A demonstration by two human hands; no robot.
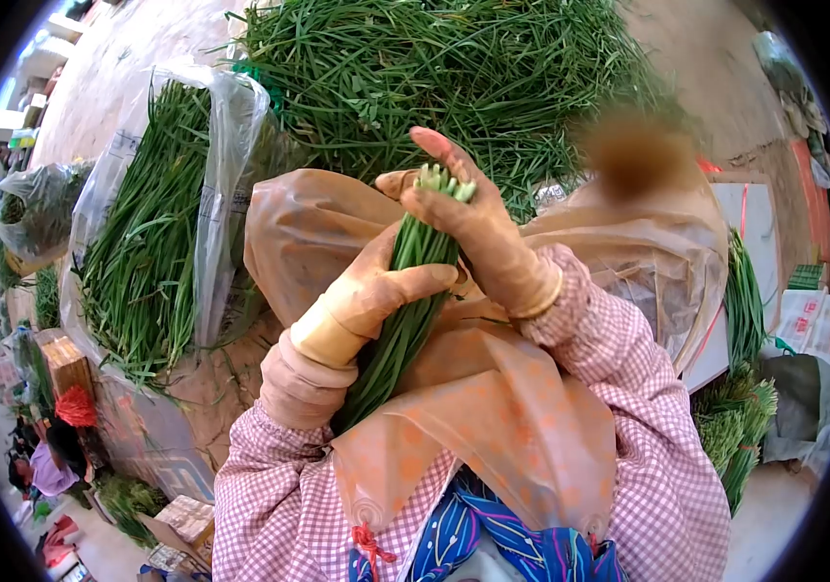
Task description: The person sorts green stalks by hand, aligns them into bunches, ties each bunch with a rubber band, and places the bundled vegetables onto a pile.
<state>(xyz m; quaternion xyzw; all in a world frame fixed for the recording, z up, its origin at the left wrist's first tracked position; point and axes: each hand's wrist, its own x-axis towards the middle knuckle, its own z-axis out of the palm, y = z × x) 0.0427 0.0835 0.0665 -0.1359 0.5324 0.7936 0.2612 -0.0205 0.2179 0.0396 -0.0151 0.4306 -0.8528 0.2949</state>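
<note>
A bundle of green chives [422,254] lies slantwise over my lap, its pale cut ends pointing up and away from me. My left hand [376,286], in a tan glove, wraps the bundle around its middle, thumb across the front. Around the cut ends my gloved right hand [478,218] is closed, thumb against the stalks and one finger stretched out beyond them. The leafy ends run down past my left wrist. A translucent brown apron [493,398] covers my lap and knees.
A big heap of loose chives [434,78] lies beyond my knees. To the left stands a clear plastic bag [231,107] full of chives. Tied bunches [745,301] sit at right beside a grey bag [803,407]. A brown blur [633,150] hides part of the right knee.
</note>
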